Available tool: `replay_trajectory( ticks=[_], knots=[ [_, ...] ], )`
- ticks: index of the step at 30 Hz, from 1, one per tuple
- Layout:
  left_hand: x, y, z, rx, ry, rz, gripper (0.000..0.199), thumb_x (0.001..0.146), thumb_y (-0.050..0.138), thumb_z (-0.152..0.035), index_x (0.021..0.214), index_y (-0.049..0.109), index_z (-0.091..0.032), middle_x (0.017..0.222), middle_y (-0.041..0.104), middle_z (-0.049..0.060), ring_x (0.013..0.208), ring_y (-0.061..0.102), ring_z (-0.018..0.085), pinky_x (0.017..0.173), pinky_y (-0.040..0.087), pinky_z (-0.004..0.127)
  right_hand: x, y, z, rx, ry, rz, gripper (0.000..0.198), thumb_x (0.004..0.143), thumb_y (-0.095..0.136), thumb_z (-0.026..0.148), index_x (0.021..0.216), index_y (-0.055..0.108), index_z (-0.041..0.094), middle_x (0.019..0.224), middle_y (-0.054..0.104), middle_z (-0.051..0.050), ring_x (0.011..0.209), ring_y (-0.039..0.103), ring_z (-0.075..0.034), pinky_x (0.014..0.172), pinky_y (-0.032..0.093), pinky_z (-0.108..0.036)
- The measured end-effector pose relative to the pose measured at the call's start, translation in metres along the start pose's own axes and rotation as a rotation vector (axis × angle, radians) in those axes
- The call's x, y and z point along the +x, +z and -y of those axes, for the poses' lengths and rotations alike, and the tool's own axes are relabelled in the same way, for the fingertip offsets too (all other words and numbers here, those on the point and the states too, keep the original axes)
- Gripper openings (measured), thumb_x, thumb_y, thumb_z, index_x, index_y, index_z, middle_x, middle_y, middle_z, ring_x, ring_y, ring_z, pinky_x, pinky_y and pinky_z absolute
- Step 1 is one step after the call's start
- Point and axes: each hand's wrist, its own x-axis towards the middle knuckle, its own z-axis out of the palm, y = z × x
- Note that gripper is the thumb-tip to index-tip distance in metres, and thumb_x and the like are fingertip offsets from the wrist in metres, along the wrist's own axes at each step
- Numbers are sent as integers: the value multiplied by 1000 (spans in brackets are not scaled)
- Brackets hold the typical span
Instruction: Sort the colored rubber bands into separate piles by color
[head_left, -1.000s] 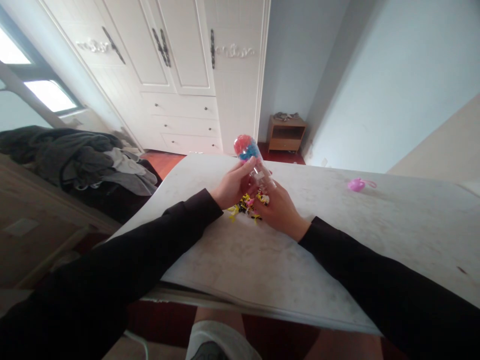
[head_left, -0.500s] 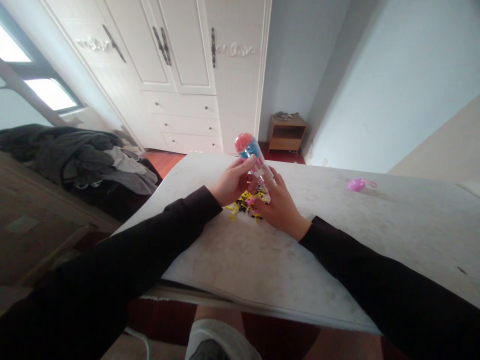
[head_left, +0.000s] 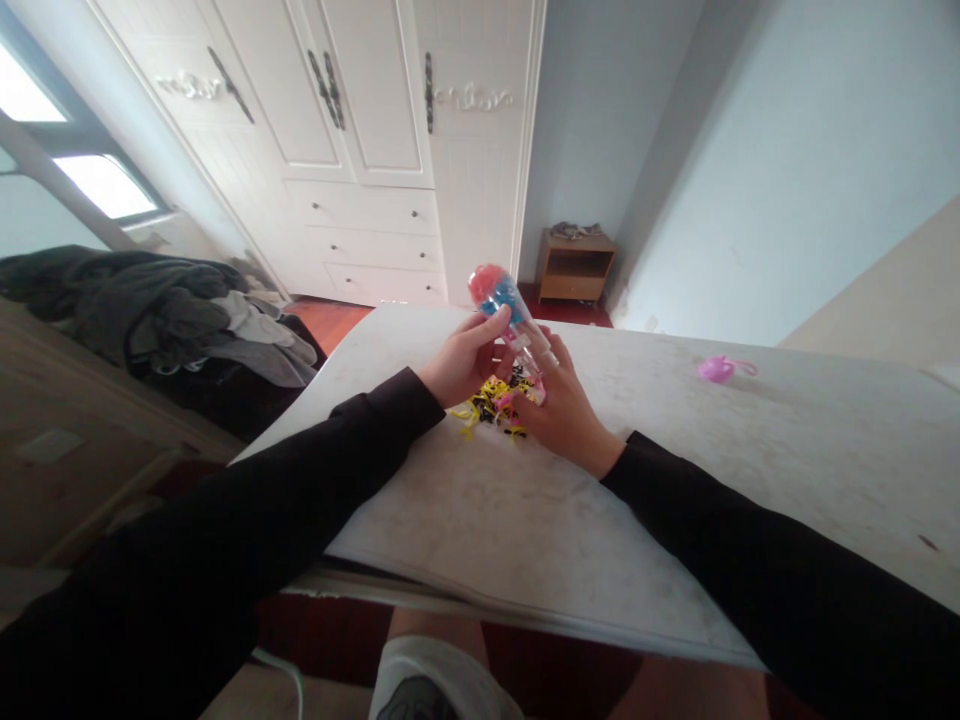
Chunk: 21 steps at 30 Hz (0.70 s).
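Note:
My left hand (head_left: 471, 355) is closed around a clear plastic bottle (head_left: 534, 338), which is tilted with its rounded end up and away to the left. Red and blue bits, looking like small elastic bands, fill that rounded end, and some pink shows lower down. My right hand (head_left: 566, 408) has its fingers around the bottle's lower end, with something small and pink at its thumb. Beneath both hands, a loose pile of yellow and black bands (head_left: 487, 405) lies on the table, partly hidden. A pink cap with a loop (head_left: 718, 369) rests farther right.
The white table (head_left: 480, 520) has its near edge above my legs. Beyond it stand a white wardrobe (head_left: 375, 215) and a small wooden nightstand (head_left: 576, 268). Dark and grey clothes (head_left: 172, 310) are heaped at the left.
The bottle stays in my hands with almost the same tilt. My right fingers have shifted slightly at its lower end. The pile and the pink cap lie as before.

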Motion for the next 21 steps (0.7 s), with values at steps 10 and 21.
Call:
replay_trajectory(
  ticks=[10,21],
  knots=[
    [6,-4,-13,20,21,-131,44,102,60,-60,103,69,-17,79,74,3,41,46,6,42,42,21,-1,-3,4,53,5,35,96,83,58,11,170,28,38,139,57,-10,128,55,-32,116,49,-60],
    [12,-18,-14,8,114,-193,41,99,64,-57,103,69,-17,89,77,5,44,47,5,44,42,21,-1,0,0,123,17,118,77,83,57,12,158,47,26,134,62,-13,121,61,-29,110,54,-54]
  ],
)
